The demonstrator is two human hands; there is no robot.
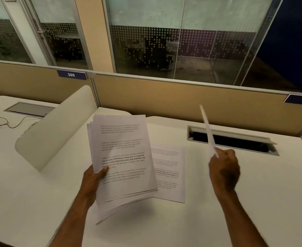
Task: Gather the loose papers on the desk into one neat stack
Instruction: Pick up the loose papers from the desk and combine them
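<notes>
The left hand (pixel 94 177) pinches the thin, floppy printed stack (pixel 123 157) at its edge; right hand (pixel 224 170) pinches one light sheet (pixel 208 131) above it.

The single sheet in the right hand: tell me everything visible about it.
The single sheet is white paper seen almost edge-on, so it shows as a thin, slightly blurred strip and any print on it cannot be read. It stands nearly upright, leaning up and to the left, lifted clear of the desk in front of the open cable slot. Only the right hand touches it, pinching its lower end.
</notes>
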